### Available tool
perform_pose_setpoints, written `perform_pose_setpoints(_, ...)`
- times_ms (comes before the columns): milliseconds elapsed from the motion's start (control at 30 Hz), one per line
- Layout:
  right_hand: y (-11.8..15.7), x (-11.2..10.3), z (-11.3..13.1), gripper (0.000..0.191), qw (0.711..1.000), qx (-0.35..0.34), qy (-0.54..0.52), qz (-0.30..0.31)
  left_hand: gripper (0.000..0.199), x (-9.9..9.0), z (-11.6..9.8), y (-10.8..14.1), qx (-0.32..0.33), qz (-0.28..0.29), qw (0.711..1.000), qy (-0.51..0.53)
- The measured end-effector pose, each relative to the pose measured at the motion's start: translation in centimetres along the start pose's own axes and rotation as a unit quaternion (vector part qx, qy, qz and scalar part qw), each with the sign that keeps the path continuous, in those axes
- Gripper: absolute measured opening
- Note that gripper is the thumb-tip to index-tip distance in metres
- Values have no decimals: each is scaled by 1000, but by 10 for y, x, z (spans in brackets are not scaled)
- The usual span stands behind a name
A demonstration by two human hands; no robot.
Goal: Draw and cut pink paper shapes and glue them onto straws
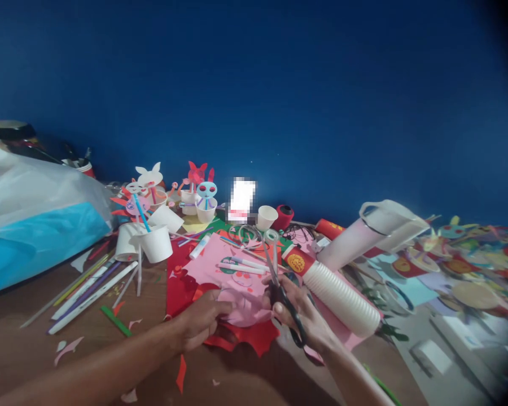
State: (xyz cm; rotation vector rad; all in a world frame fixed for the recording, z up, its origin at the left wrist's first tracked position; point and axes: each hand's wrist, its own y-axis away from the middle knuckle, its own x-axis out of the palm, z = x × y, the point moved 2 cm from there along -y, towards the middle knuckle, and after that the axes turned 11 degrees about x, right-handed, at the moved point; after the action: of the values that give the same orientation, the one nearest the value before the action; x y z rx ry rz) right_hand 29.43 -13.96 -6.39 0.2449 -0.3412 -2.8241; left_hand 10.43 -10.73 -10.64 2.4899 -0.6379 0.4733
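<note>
My left hand (pixel 201 322) is closed on a cut piece of pink paper (pixel 246 309), pinching it near its left side. Black-handled scissors (pixel 288 307) are gripped in my right hand (pixel 307 313), their blades pointing up and away from me, clear of the held piece's middle. Both hands are close together over red paper (pixel 260 334) with a scalloped edge. Behind the held piece lies a larger pink sheet (pixel 209 256) with several markers (pixel 243 268) on it. The fingertips of my left hand are partly hidden by the paper.
White paper cups with straws (pixel 156 245) and paper animal figures (pixel 206 192) stand at the back left. A long stack of cups (pixel 342 299) lies right of my hands, beside a tilted white jug (pixel 358 237). A plastic bag (pixel 38 208) fills the left. Paper scraps (pixel 69 349) litter the table.
</note>
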Motion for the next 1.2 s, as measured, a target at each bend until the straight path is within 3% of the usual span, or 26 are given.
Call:
perform_pose_setpoints(167, 29, -8, -3, 34, 994, 48, 95, 0, 29, -5, 8, -3, -19, -33, 999, -19)
perform_pose_setpoints(333, 42, -1, -5, 30, 974, 127, 173, 74, 26, -9, 14, 0, -39, -51, 998, -24)
perform_pose_setpoints(467, 42, 5, -18, 29, 981, 126, 120, 89, 33, -13, 11, 5, -40, -68, 997, -15)
perform_pose_setpoints(533, 44, 3, -27, 32, 984, 118, 63, 121, 36, -15, 8, 6, -34, -75, 997, -3)
perform_pose_setpoints(667, 58, -11, -43, 45, 966, 173, 4, 194, 36, -19, 4, 5, -14, -81, 996, 18)
perform_pose_setpoints(1000, 89, -51, -53, 53, 960, 206, 85, 168, 38, -20, -4, 6, -35, -86, 996, -4)
perform_pose_setpoints(1200, 73, -41, -54, 52, 958, 204, 89, 181, 36, -22, -1, 5, -33, -81, 996, 6)
